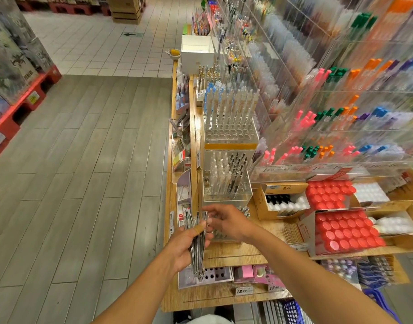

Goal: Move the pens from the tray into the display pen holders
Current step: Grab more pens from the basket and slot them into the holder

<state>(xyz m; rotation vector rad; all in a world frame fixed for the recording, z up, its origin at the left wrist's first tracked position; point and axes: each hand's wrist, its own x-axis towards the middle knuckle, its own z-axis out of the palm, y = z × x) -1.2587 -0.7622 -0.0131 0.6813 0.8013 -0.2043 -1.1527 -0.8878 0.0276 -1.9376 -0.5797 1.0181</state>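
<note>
**Pulling one pen off the bundle**

Left hand (186, 244) was clamped round the pen bundle (197, 249), just off the shelf edge. Right hand (226, 222) pinched at one pen tip; I'd draw it straight out, bundle steady. Clear pen holder (226, 183) sat just beyond on the wooden shelf (235, 252). Tray not identifiable. Grey plank floor (83, 160) left.
</note>
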